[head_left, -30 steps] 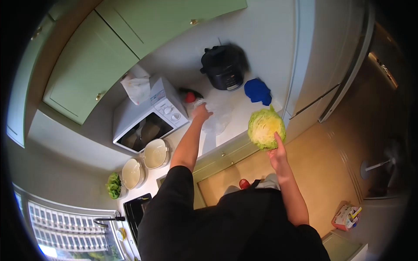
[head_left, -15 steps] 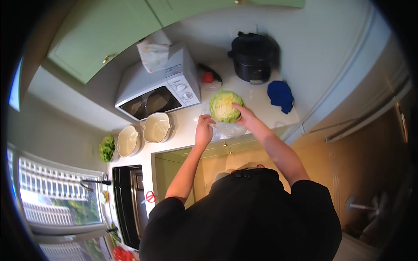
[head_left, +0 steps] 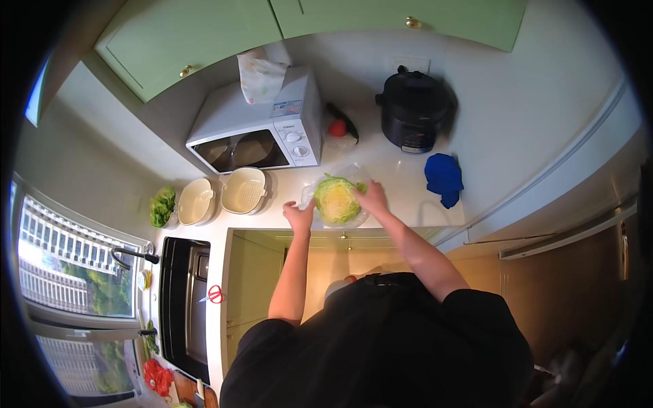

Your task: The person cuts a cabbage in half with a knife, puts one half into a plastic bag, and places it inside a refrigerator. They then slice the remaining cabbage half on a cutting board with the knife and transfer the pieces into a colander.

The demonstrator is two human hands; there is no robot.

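A halved cabbage (head_left: 337, 202), its pale side facing up, lies in a clear plastic bag (head_left: 352, 171) close to the counter's front edge. My left hand (head_left: 298, 216) is beside the cabbage on the left, thumb and fingers spread apart at the edge of the bag. On the right, my right hand (head_left: 372, 200) grips the cabbage's side, thumb over the top and fingers toward the bag. A bit of green leaf shows between that thumb and the fingers.
Behind stand a microwave (head_left: 255, 129) and a black electric cooker (head_left: 413, 112), with a red vegetable (head_left: 337, 128) between them. A blue cloth (head_left: 443, 178) lies right. Two cream baskets (head_left: 243, 191), leafy greens (head_left: 162, 207), the sink (head_left: 185, 306) and red scissors (head_left: 215, 294) are left.
The cabbage has come down and toward me, onto the clear bag. My left hand has moved left and spread its fingers; my right hand has shifted to the cabbage's right edge.
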